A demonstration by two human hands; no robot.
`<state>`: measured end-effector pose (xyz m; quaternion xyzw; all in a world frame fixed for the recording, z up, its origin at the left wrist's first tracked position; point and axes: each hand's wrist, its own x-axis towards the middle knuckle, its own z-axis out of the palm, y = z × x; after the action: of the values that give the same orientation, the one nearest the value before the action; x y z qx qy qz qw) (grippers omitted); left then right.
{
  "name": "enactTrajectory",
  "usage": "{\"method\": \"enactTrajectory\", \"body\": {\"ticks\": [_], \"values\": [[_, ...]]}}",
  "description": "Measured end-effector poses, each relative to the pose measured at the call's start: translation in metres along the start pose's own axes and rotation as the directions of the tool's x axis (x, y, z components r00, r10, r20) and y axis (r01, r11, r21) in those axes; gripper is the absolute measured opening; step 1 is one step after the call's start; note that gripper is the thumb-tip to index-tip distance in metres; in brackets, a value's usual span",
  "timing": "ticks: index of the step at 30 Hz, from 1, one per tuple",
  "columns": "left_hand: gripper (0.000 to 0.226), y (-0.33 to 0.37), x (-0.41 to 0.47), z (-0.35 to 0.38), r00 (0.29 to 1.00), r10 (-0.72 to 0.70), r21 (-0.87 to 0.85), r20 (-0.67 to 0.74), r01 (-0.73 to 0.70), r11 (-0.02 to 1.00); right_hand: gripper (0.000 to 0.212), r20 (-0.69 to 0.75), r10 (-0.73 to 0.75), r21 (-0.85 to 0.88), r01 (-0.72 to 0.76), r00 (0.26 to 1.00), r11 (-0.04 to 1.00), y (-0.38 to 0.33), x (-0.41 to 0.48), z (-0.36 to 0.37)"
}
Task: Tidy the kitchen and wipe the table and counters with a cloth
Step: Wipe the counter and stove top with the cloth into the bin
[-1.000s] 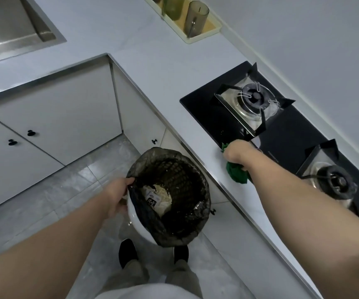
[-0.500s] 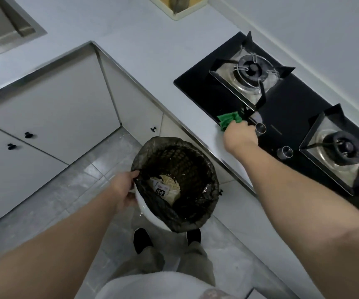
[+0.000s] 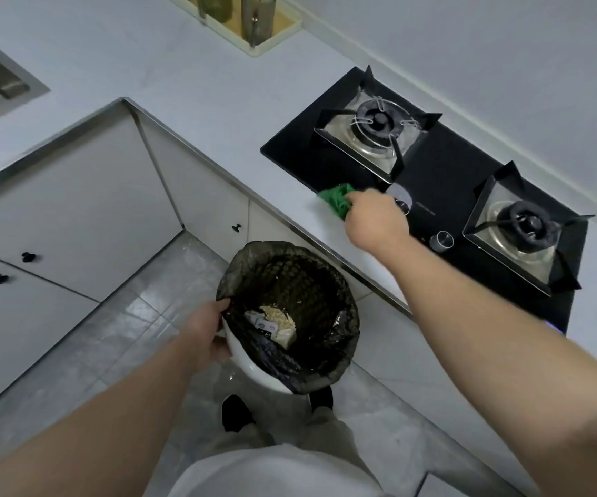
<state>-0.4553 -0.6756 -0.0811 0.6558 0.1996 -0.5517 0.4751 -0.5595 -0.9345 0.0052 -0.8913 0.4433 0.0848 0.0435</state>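
Left hand (image 3: 205, 333), low and left of centre in the frame, grips the rim of one bin (image 3: 254, 371) lined with a black bag, thumb and fingers curled round its near edge; scraps and a small packet lie at the bottom. Up and to the right, past the metal edge, one green cloth (image 3: 336, 200) sits bunched on the white counter (image 3: 218, 84) against the front corner of the stove (image 3: 443, 166). Its bulk trails leftward from the right hand (image 3: 375, 220), which clutches it with fingers folded down. That hand is much the nearer. The bin's mouth lies down-left of the cloth, just below the counter edge, so a sweep into it would probably run that way. Blur hides whether any crumbs lie on that strip. Further right stand two burners (image 3: 375, 125) and two knobs (image 3: 441, 241).
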Motion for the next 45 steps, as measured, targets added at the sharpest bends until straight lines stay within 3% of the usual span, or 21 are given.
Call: {"method": "enactTrajectory", "body": {"ticks": [4, 6, 8, 12, 14, 21, 25, 28, 33, 38, 45], "values": [[0.032, 0.003, 0.008, 0.000, 0.999, 0.008, 0.021, -0.038, -0.007, 1.000, 0.050, 0.028, 0.112, -0.029, -0.112, 0.993, 0.993, 0.012, 0.081, -0.003], [0.029, 0.004, 0.019, -0.001, 0.999, 0.031, 0.044, -0.033, -0.029, 0.999, 0.053, 0.097, 0.112, -0.120, -0.100, 0.989, 0.988, 0.015, 0.109, 0.015], [0.030, 0.003, 0.029, -0.004, 0.998, 0.049, 0.072, -0.027, -0.047, 0.996, 0.060, 0.111, 0.078, -0.103, -0.067, 0.991, 0.992, 0.015, 0.113, 0.039], [0.032, 0.002, 0.028, -0.007, 0.999, 0.046, 0.088, -0.008, -0.045, 0.995, 0.057, 0.063, -0.069, 0.062, 0.065, 0.996, 0.996, 0.013, 0.060, 0.063], [0.032, 0.004, 0.022, -0.005, 0.999, 0.039, 0.087, -0.001, -0.039, 0.995, 0.055, 0.115, -0.157, 0.081, 0.148, 0.981, 0.986, 0.010, 0.023, 0.071], [0.029, 0.005, 0.011, -0.003, 1.000, 0.011, 0.057, -0.008, -0.010, 0.998, 0.054, 0.268, -0.277, 0.190, 0.232, 0.923, 0.954, -0.004, -0.064, 0.090], [0.025, 0.001, 0.004, 0.000, 1.000, 0.006, 0.054, 0.021, -0.007, 0.999, 0.053, 0.142, -0.263, 0.193, 0.234, 0.954, 0.953, -0.014, -0.079, 0.078], [0.025, -0.001, 0.002, 0.002, 1.000, 0.010, 0.061, 0.021, -0.011, 0.998, 0.058, 0.009, -0.189, 0.102, 0.187, 0.982, 0.977, -0.009, -0.055, 0.061], [0.024, -0.006, 0.000, 0.004, 1.000, 0.029, 0.063, 0.011, -0.029, 0.998, 0.064, 0.158, -0.078, -0.082, 0.092, 0.984, 0.992, 0.025, -0.056, 0.069], [0.024, -0.007, -0.004, 0.004, 1.000, 0.020, 0.044, 0.018, -0.021, 0.999, 0.039, 0.173, -0.153, -0.248, 0.194, 0.973, 0.949, 0.034, -0.088, 0.055], [0.034, -0.007, -0.002, 0.005, 0.999, 0.032, 0.035, -0.004, -0.032, 0.999, 0.048, 0.020, -0.150, -0.134, 0.151, 0.988, 0.979, 0.002, -0.020, 0.013]]}}
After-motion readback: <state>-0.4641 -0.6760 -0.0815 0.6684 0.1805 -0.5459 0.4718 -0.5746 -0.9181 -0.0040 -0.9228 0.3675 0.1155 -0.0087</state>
